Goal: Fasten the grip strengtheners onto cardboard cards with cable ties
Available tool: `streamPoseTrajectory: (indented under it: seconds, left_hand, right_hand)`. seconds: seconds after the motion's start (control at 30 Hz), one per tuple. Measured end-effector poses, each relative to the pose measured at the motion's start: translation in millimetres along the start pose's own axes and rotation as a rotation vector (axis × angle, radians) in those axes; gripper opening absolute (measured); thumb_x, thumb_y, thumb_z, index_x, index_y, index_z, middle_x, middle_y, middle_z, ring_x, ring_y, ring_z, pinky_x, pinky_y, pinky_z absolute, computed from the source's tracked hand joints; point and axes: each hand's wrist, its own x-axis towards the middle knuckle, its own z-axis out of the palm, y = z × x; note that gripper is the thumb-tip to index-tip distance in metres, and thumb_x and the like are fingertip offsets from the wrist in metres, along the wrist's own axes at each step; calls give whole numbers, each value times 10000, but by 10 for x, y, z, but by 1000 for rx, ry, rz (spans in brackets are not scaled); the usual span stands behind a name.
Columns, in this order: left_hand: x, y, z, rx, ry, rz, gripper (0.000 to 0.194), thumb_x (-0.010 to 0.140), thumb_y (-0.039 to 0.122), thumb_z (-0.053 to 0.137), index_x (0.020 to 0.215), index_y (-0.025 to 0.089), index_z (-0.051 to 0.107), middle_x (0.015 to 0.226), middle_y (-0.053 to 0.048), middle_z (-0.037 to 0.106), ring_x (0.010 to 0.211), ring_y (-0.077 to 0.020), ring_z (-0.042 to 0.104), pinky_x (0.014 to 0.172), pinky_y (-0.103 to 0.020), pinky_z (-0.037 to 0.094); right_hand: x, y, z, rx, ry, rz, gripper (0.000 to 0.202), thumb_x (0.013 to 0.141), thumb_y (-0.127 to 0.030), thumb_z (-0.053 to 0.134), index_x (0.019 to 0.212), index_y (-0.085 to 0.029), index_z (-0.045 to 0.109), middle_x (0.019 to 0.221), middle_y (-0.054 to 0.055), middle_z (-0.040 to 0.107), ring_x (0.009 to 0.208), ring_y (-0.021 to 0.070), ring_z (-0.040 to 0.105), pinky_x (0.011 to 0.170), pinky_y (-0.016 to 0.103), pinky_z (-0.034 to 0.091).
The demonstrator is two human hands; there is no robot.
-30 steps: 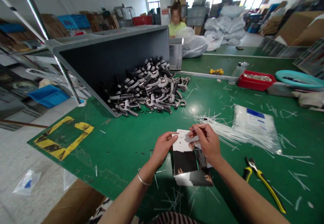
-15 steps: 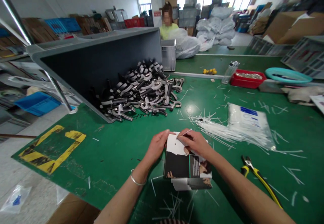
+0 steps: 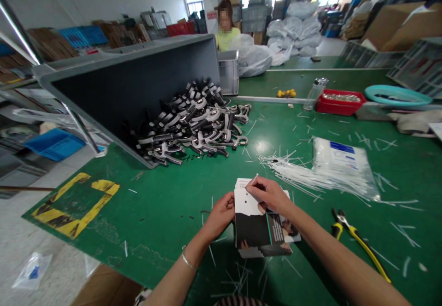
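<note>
A stack of printed cards point(image 3: 251, 228), black and white with photos and small punched holes near the top, lies before me on the green table. My left hand point(image 3: 220, 214) grips its left edge with curled fingers. Over the upper part of the stack, my right hand point(image 3: 272, 199) is closed in a pinch on a thin white cable tie point(image 3: 256, 176), whose end sticks up past the fingers close to a hole. Part of the cards is hidden under the right hand. Many loose cable ties point(image 3: 293, 172) are spread beyond it, beside their plastic bag point(image 3: 340, 163).
Yellow-handled cutting pliers point(image 3: 362, 244) lie to the right. A tipped grey crate point(image 3: 138, 71) spills hand grippers point(image 3: 203, 126) onto the table. A red tray point(image 3: 340, 103) and turquoise dish point(image 3: 397, 95) stand at the back right. A person point(image 3: 226, 29) is across the table.
My left hand has slid down from the cards' upper left corner to their left side. The stack sits slightly further right in view, and the view itself has shifted a little.
</note>
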Motion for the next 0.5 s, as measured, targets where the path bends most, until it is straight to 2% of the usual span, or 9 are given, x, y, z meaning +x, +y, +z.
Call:
streamPoseTrajectory:
  seconds: [0.07,0.13,0.23,0.3,0.33,0.43,0.5]
  left_hand:
    - [16,-29,94,-62,24,5,323,760,291,727,1036,164,618,869,-28,674,684,-114,589,702,-242,462]
    - [32,-50,116,-47,81,0,274,756,278,712,988,167,619,812,-11,666,667,-114,580,695,-240,456]
    - [-8,-51,-2,155,223,-10,132,767,255,672,847,169,612,695,31,602,595,-91,511,605,-200,399]
    - [-118,-5,-130,297,248,-45,108,773,259,666,788,164,618,657,36,579,569,-87,481,565,-192,370]
    - [-198,33,-190,327,194,-74,119,794,279,654,809,161,640,677,22,598,580,-94,497,565,-197,380]
    - [-465,169,-296,279,-122,-131,273,908,351,536,1059,183,689,940,-65,687,792,-160,628,695,-255,481]
    - [-582,219,-298,281,-221,-93,318,945,358,489,1165,219,672,1095,-93,672,957,-198,639,813,-302,499]
  right_hand:
    - [-6,8,-15,30,-7,-14,233,881,-415,605,843,-194,671,822,13,676,744,158,600,685,270,459]
    - [-8,23,-33,50,-29,-36,218,872,-397,621,863,-190,689,861,23,691,796,167,612,733,276,462]
    - [-7,59,-57,34,-64,-48,200,859,-374,637,893,-191,711,886,28,711,830,175,624,769,280,458]
    - [-4,87,-66,12,-75,-41,197,855,-369,638,890,-193,718,880,28,719,822,176,628,756,277,457]
    - [-1,101,-67,5,-79,-35,197,855,-368,636,882,-192,720,873,27,722,812,175,629,745,275,456]
    - [17,134,-48,-5,-84,-19,205,854,-372,632,859,-189,726,849,25,726,774,171,631,715,270,453]
    - [36,138,-20,-16,-73,-13,214,850,-382,632,855,-193,732,851,23,732,770,173,637,718,273,454]
